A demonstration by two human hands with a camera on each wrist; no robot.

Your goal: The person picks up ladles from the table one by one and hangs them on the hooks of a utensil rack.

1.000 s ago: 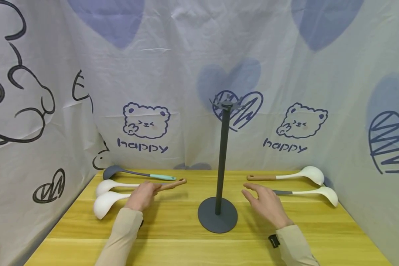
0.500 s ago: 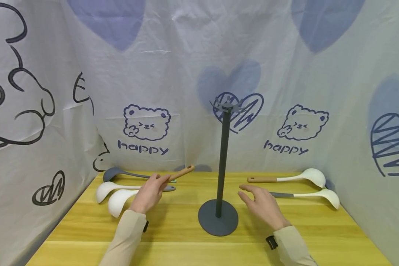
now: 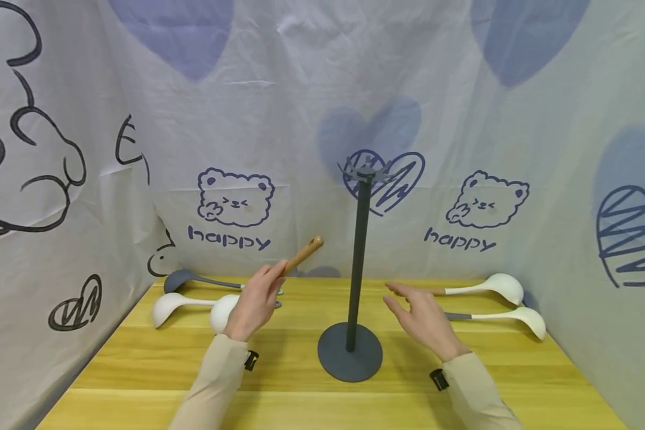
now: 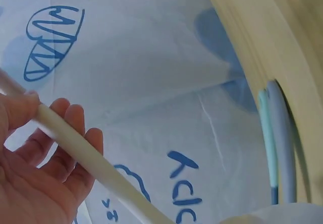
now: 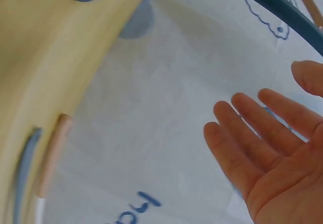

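Observation:
My left hand (image 3: 254, 304) pinches a white ladle (image 3: 303, 254) by its wooden handle, raised over the left of the table. The handle slants up toward the stand, and the white bowl shows low behind the wrist. In the left wrist view the thumb and fingers (image 4: 75, 123) lie round the pale shaft. A dark grey stand (image 3: 359, 257) with a ring of hooks at its top rises from a round base between the hands. To its right my right hand (image 3: 424, 322) hovers with fingers extended and nothing in it, overlapping the handles of two ladles behind it.
At the left lie a dark blue ladle (image 3: 180, 279) with a mint handle and a white ladle (image 3: 168, 307) with a grey handle. Two more lie at the right: a wooden-handled white ladle (image 3: 505, 288) and a grey-handled one (image 3: 532, 319). A printed cloth (image 3: 312, 71) surrounds the table.
My left hand has lifted the wooden-handled ladle and carried it right, its handle end tipping upward. The right hand has shifted only slightly, still empty.

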